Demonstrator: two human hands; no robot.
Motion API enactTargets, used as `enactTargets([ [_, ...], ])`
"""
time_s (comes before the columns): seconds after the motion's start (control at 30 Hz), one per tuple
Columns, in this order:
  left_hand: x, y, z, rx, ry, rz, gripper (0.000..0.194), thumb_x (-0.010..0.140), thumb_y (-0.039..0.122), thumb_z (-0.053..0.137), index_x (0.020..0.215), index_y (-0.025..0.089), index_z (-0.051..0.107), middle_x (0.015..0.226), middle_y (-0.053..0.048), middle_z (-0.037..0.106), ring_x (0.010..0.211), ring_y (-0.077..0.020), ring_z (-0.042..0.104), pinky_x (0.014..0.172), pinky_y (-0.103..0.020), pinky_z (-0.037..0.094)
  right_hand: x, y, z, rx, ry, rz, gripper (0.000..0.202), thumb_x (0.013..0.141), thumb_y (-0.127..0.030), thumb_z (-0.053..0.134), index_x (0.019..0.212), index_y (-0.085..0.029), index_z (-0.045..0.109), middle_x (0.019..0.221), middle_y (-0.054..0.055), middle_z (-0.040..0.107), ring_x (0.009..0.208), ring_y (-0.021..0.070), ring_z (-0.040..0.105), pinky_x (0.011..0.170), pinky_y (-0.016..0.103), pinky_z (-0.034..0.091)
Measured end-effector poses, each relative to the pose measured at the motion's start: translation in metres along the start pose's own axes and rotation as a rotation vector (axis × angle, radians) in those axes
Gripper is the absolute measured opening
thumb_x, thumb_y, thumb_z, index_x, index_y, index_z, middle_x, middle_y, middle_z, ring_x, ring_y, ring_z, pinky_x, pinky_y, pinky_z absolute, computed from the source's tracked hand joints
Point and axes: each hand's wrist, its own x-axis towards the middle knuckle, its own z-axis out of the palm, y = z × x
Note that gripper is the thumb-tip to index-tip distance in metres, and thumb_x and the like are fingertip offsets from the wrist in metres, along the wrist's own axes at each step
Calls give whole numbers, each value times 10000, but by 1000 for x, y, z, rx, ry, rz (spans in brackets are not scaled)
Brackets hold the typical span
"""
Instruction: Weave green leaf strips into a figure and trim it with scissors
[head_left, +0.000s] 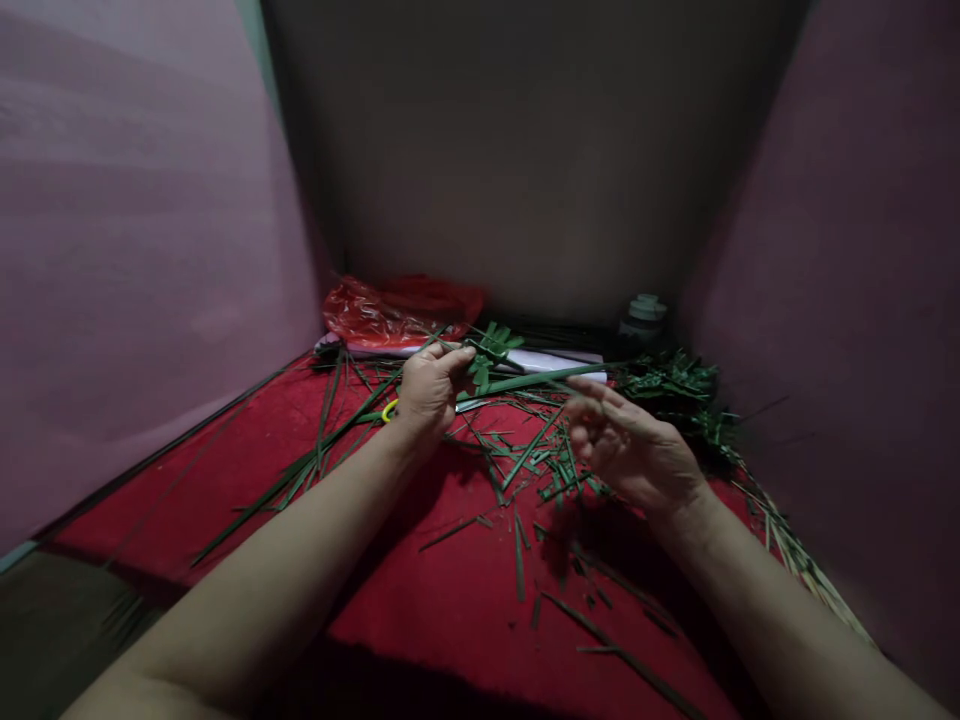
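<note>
L hand (431, 392) pinching green leaf piece (491, 348) above red cloth (442, 560)

Piece btwn thumb & fingers, near mid-view; R hand (630, 440) off to its right, fingers part-curled, can't tell if gripping a strand; yellow-handled scissors (388, 410) partly hidden behind L hand; leaf scraps (551, 462) strewn on cloth; red plastic bag (397, 310) at back

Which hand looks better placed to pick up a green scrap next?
Probably the right hand: it is close beside the green scraps, though whether it holds anything is unclear. The left hand pinches the folded leaf piece.
</note>
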Motion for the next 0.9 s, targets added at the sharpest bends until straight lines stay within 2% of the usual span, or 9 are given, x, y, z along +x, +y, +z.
enactTargets([
  [0.07, -5, -4, 3, -37, -26, -63, 212, 543, 191, 696, 617, 147, 502, 538, 52, 528, 465, -81, 509, 441, -214, 402, 3, 2, -1, 45, 47, -115, 399, 715, -167, 604, 1092, -291, 570, 1135, -10, 604, 905, 156, 610, 732, 286, 502],
  [0.13, -14, -11, 9, -60, -51, -109, 201, 544, 180, 702, 618, 135, 520, 550, 35, 544, 480, -86, 520, 448, -218, 408, 6, 10, -1, -3, 61, -113, 496, 675, -124, 640, 1124, -309, 540, 1194, -11, 567, 945, 167, 598, 771, 309, 495],
  [0.23, -30, -24, 19, -72, -80, -138, 193, 556, 164, 710, 659, 122, 552, 607, 9, 587, 532, -95, 555, 497, -224, 434, 9, 28, 3, -97, 115, -74, 562, 641, -121, 685, 1147, -295, 514, 1068, 16, 627, 844, 158, 614, 709, 314, 510],
  [0.37, -53, -32, 31, -56, -160, -181, 205, 578, 161, 718, 704, 127, 559, 614, 8, 600, 542, -105, 574, 536, -233, 455, 12, 41, 8, -76, 175, -168, 320, 663, -188, 684, 967, -220, 589, 939, 14, 663, 776, 148, 618, 661, 287, 512],
  [0.47, -61, -30, 35, -32, -278, -305, 202, 633, 226, 696, 758, 135, 565, 647, -7, 612, 519, -115, 573, 496, -241, 454, 15, 38, 5, -14, 347, -213, 231, 632, -185, 696, 838, -177, 592, 771, -7, 666, 661, 127, 615, 615, 266, 510],
  [0.57, -57, -26, 32, -30, -213, -334, 174, 672, 252, 663, 747, 120, 576, 638, -18, 600, 517, -104, 564, 427, -195, 411, 18, 31, -2, 24, 504, -244, 243, 561, -147, 716, 744, -167, 557, 642, -35, 633, 543, 115, 590, 509, 253, 499],
  [0.7, -36, -17, 21, -64, -82, -297, 97, 722, 206, 590, 712, 111, 569, 597, 2, 561, 475, -76, 526, 394, -178, 384, 19, 24, -10, 6, 608, -245, 288, 498, -127, 718, 682, -177, 503, 550, -60, 585, 450, 118, 548, 416, 270, 486],
  [0.8, -23, -13, 13, -90, -58, -290, 48, 739, 161, 556, 712, 121, 554, 605, 14, 558, 459, -59, 510, 395, -172, 384, 19, 23, -12, -17, 613, -228, 297, 492, -127, 716, 690, -180, 500, 541, -60, 578, 454, 125, 550, 410, 278, 488],
  [0.9, -21, -13, 11, -98, -109, -330, 31, 719, 127, 585, 713, 107, 561, 610, -4, 568, 491, -69, 535, 430, -179, 417, 19, 24, -12, -2, 580, -213, 313, 500, -121, 722, 706, -192, 496, 541, -66, 574, 468, 126, 551, 427, 286, 490],
])
